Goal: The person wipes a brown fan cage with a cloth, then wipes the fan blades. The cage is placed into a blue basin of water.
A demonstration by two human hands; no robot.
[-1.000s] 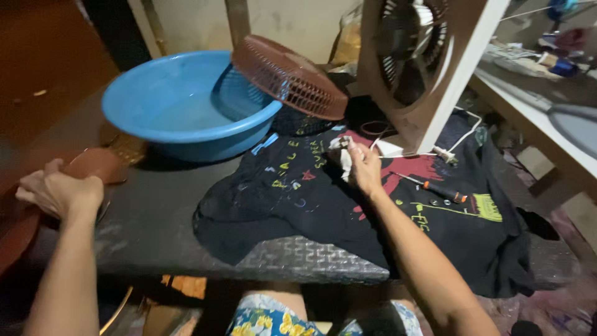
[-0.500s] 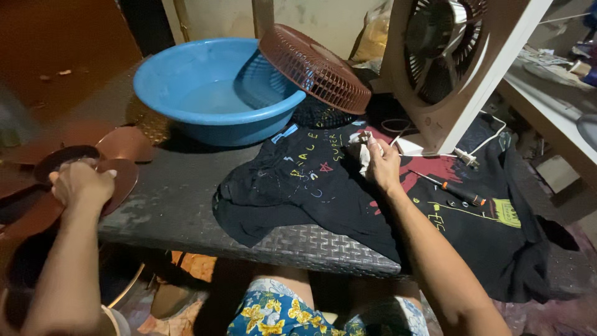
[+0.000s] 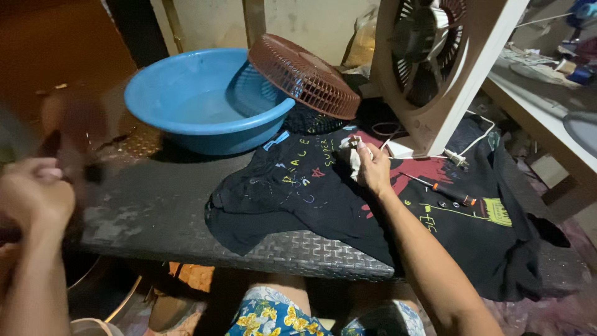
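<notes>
- Left hand [image 3: 31, 193] raised off the dark table [image 3: 161, 211], well left of the blue basin [image 3: 205, 99]; half a second ago lower, pressed on the hub of the brown fan blade.
- Fingers curled shut around the fan blade [image 3: 68, 134], now lifted and reduced to a brown blur left of the basin; exact grip impossible to tell.
- Right hand [image 3: 373, 168] unmoved, just right of the basin on the black printed T-shirt [image 3: 298, 186], fingers closed on a crumpled white cloth [image 3: 349, 152].
- Brown fan grille [image 3: 305, 74] leaning on the basin's right rim, as before.
- Box fan frame [image 3: 441, 68] tilted upright, well right of the basin, white cord trailing from its base.
- Screwdriver [image 3: 444, 190] lying on the shirt, far right of the basin, past the right hand, in the same spot as earlier.
</notes>
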